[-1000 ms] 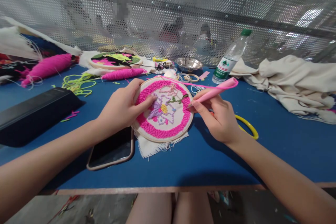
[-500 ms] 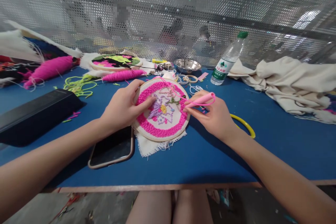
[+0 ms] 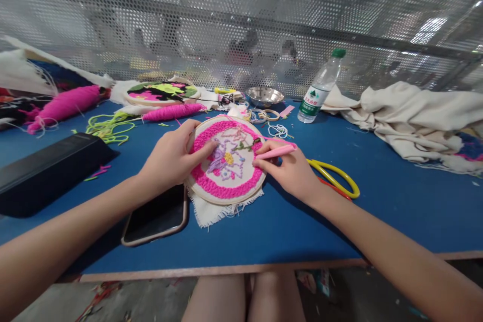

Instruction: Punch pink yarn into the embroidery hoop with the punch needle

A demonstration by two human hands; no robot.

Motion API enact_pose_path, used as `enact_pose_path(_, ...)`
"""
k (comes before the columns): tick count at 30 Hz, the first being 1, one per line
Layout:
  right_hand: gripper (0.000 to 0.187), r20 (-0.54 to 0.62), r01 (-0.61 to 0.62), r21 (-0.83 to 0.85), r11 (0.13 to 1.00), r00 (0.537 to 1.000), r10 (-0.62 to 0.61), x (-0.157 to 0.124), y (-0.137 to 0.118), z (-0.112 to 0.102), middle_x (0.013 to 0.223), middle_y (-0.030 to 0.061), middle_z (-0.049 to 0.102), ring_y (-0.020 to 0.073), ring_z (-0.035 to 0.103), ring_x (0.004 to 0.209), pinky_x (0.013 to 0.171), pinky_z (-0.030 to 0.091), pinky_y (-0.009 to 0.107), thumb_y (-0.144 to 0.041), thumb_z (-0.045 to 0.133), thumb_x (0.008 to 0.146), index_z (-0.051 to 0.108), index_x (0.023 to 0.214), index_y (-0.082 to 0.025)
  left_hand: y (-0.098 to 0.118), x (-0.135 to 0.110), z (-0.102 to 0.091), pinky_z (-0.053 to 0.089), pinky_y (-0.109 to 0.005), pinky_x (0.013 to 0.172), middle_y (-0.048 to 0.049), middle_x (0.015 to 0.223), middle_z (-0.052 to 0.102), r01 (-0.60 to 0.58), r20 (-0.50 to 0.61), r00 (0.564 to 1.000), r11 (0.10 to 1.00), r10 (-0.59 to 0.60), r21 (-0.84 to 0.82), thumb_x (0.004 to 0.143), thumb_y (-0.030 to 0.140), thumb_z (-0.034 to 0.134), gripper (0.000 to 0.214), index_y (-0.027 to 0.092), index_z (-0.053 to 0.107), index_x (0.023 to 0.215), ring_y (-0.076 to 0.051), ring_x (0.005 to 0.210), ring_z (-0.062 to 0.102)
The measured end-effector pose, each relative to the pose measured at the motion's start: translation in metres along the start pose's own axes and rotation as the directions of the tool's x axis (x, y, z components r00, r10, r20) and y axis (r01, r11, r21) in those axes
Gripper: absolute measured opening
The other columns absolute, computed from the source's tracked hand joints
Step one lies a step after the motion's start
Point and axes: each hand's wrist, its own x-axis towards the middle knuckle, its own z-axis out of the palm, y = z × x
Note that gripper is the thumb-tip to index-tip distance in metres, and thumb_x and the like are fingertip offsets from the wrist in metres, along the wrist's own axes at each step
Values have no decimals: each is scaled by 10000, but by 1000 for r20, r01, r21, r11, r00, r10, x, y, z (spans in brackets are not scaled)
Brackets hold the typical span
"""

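An embroidery hoop [image 3: 226,200] of white cloth, worked with a thick pink yarn ring and a purple flower with a yellow middle, tilts up from the table. My left hand [image 3: 177,156] grips its left rim, thumb on the front and the other fingers hidden behind. Between the thumb and fingers of my right hand [image 3: 290,171] is a pink punch needle [image 3: 277,152], its tip at the right side of the pink ring. Pink yarn runs from the tool over the hoop's top. Whether the tip has entered the cloth I cannot tell.
Left of the hoop lie a phone [image 3: 156,219] and a dark case [image 3: 49,168]. Yellow-handled scissors [image 3: 341,178] rest at right. Behind are a bottle [image 3: 319,93], a metal bowl [image 3: 264,95], pink yarn [image 3: 173,111], another hoop [image 3: 162,91] and cream cloth [image 3: 411,121].
My right hand has moved slightly left and down, and the punch needle is tilted flatter. More of the scissors shows. The whole view has shifted a little; my left hand keeps its grip.
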Motion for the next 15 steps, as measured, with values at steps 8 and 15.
enact_pose_path(8, 107, -89, 47, 114, 992, 995, -37, 0, -6, -10, 886, 8, 699, 146, 646, 776, 720, 494, 279, -293, 646, 854, 655, 807, -197, -1, -1, -2, 310, -269, 532, 12, 677, 560, 37, 23, 999, 999, -37, 14, 835, 539, 542, 388, 186, 538, 997, -182, 608, 541)
enact_pose_path(15, 140, -140, 150, -84, 985, 977, -161, -4, -4, -11, 883, 15, 685, 141, 635, 724, 679, 470, 280, -322, 597, 895, 615, 848, -192, -3, -2, -3, 325, -268, 549, 15, 697, 570, 8, 14, 1000, 1000, -8, 7, 837, 533, 547, 393, 186, 533, 1022, -185, 633, 550)
